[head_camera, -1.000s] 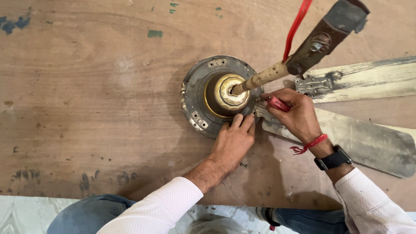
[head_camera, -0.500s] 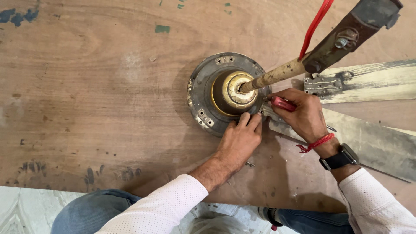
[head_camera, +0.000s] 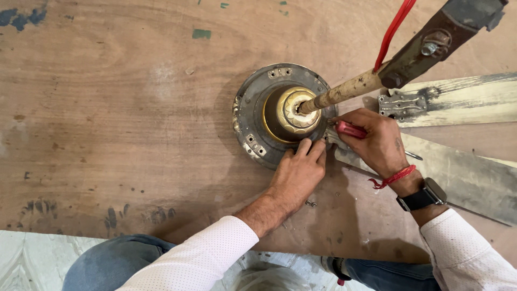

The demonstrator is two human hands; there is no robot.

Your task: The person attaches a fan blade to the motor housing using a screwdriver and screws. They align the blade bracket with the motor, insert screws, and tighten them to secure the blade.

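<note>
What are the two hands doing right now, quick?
Left hand: open, holding nothing, fingers resting on the rim of the fan motor housing.
Right hand: closed around a red-handled screwdriver, beside the housing.

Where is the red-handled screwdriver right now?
In the head view, right of centre: the red-handled screwdriver sits in the right hand, beside the fan motor.

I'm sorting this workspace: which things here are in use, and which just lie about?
In use: ceiling fan motor, left hand steadying it, right hand with red-handled screwdriver, fan blade.
Lying about: second blade, loose screw.
</note>
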